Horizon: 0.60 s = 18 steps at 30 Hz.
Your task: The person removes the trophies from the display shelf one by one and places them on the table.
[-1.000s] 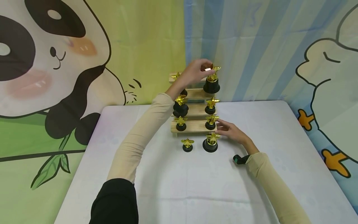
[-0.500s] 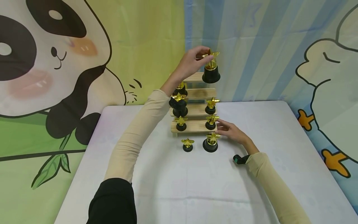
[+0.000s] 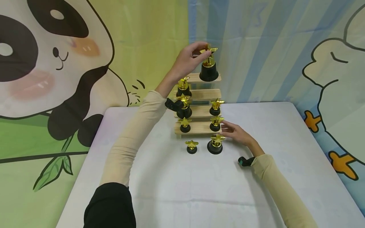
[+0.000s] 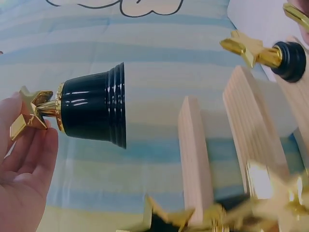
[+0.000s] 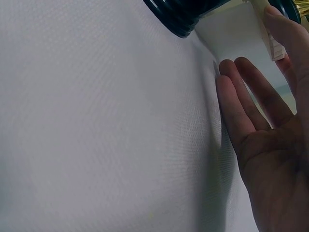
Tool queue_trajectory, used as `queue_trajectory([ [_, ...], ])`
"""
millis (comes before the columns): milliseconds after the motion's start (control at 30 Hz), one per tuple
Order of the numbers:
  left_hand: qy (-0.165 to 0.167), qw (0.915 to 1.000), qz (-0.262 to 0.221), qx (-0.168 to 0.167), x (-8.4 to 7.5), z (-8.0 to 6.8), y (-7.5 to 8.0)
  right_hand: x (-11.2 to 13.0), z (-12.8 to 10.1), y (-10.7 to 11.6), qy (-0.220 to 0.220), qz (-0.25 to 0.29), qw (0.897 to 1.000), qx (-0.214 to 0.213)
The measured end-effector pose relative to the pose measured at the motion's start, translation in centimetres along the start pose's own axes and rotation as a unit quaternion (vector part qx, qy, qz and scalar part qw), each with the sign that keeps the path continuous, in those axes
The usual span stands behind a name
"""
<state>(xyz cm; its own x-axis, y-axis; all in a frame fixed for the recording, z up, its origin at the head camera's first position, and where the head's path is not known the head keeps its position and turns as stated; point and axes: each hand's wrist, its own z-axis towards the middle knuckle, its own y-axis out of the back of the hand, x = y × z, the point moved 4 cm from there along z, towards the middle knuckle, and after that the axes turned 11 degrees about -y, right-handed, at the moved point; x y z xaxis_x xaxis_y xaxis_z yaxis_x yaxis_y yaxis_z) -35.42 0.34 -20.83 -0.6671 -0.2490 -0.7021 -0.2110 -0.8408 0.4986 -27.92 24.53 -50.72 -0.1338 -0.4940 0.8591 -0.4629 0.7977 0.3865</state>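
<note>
We see the left hand point(image 3: 186, 61) raised at the top of the stepped wooden stand point(image 3: 203, 93), its fingertips pinching the gold star of a large black-based trophy point(image 3: 208, 65); the trophy hangs upright at the level of the top step, and from the head view we cannot tell whether its base touches the wood. The left wrist view settles part of that — there the trophy point(image 4: 91, 111) shows a clear gap of striped backdrop between its base and the nearest plank, with only the fingers point(image 4: 34, 154) touching the star, whose far points are hidden behind them. The right hand point(image 3: 238, 135) lies low on the white table point(image 3: 199, 190) with its fingers straight and relaxed, holding nothing, its fingertips just beside the lowest step and the large trophy point(image 3: 215, 144) standing on the table in front of the stand. In the right wrist view the palm point(image 5: 270, 145) fills the right side, and only a cut-off arc of that trophy's black base point(image 5: 183, 14) shows at the top edge. Small star trophies stand on the lower steps, and one small trophy point(image 3: 191, 147) stands on the table; the trophies on the stand's left side are partly covered by the left forearm — we cannot count them surely. The bottom of the left wrist view is a gold blur.
</note>
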Motion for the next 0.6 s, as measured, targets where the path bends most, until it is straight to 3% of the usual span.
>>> queue_trajectory([
  [167, -0.018, 0.9994, 0.012, -0.028, 2.2, -0.3, 2.1, 0.1, -0.1, 0.0, -0.002, -0.004, 1.0, 0.001],
  [300, -0.023, 0.9978, 0.018, -0.06, 2.8, -1.4, 4.5, 0.5, -0.1, 0.1, 0.001, -0.007, 1.0, 0.002],
  [433, -0.021, 0.9961, 0.005, -0.086, 2.7, -2.8, 6.3, 0.5, -0.1, 0.3, 0.001, -0.007, 1.0, -0.001],
  [600, -0.013, 0.995, -0.011, -0.099, 1.7, -4.4, 7.3, 0.3, -0.2, 0.4, 0.004, -0.01, 1.0, 0.0],
])
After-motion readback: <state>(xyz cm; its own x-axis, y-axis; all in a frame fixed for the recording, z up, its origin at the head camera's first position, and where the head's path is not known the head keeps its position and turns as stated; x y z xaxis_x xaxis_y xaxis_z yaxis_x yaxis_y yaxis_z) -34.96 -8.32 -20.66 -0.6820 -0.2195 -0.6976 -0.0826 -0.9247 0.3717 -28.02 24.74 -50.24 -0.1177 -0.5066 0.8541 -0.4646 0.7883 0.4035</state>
